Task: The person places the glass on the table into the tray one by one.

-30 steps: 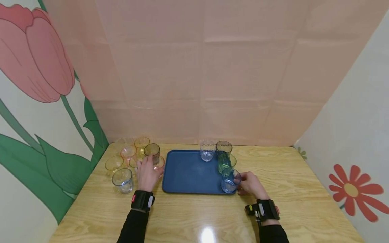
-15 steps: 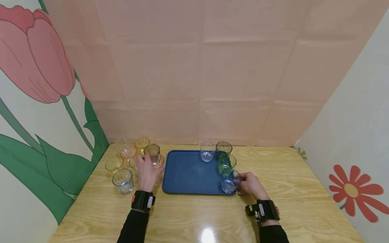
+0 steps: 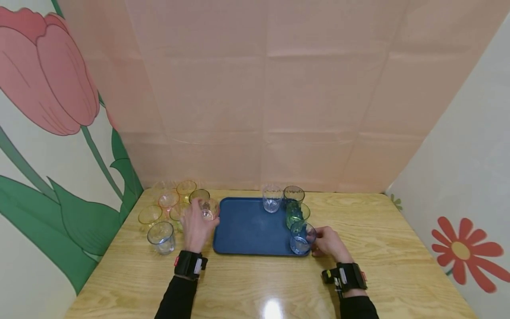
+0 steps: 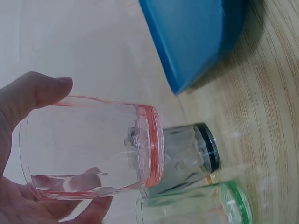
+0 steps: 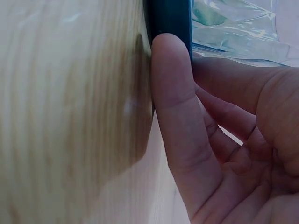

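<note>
My left hand (image 3: 195,229) grips a clear drinking glass with a pink base (image 4: 93,144), thumb on one side and fingers round the other. In the head view this glass (image 3: 210,210) is just left of the blue tray (image 3: 251,230), and the left wrist view shows its base raised off the table. At the tray's near right corner, my right hand (image 3: 328,241) pinches the tray rim (image 5: 169,21), one finger (image 5: 175,93) along the outer side. Close to those fingers stands a blue glass (image 3: 302,239) on the tray.
Green (image 3: 295,216), dark-rimmed (image 3: 294,196) and clear (image 3: 272,200) glasses also stand along the tray's right part. Left of the tray are several glasses, including a blue-rimmed one (image 3: 162,241), a yellow one (image 3: 149,216) and a dark-rimmed one (image 3: 198,195). A pinkish wall backs the table.
My left hand has taken hold of the pink-based glass and lifted it, shifting slightly right toward the tray. The right hand has stayed at the tray corner.
</note>
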Demonstrator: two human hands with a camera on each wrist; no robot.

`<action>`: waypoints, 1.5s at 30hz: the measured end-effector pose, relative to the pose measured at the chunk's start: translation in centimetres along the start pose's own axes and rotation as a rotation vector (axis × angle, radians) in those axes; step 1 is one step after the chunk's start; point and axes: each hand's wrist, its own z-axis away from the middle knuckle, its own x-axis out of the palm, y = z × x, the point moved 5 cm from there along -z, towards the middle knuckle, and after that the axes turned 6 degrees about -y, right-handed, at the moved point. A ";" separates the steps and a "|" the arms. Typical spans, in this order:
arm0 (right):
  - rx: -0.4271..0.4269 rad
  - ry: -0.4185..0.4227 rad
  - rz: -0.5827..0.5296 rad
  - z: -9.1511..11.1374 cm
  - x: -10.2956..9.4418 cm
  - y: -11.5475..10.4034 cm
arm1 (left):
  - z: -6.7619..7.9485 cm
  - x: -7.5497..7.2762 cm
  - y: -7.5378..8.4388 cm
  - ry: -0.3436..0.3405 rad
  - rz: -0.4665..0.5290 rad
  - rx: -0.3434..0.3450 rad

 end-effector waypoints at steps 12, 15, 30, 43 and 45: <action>0.026 -0.007 0.006 -0.1 0.0 0.2 | 0.2 1.2 1.0 -0.060 0.217 0.009; 0.034 -0.007 0.007 -0.1 0.0 0.2 | 0.3 1.6 1.5 -0.073 0.253 0.007; 0.007 -0.015 -0.001 -0.1 -0.1 0.1 | 0.3 5.3 2.8 -0.149 0.407 -0.054; -0.002 0.004 -0.002 -0.2 -0.1 0.1 | 0.5 9.9 5.2 -0.316 0.507 -0.094; -0.002 0.000 -0.003 -0.3 0.0 0.2 | 0.6 10.6 5.5 -0.347 0.531 -0.110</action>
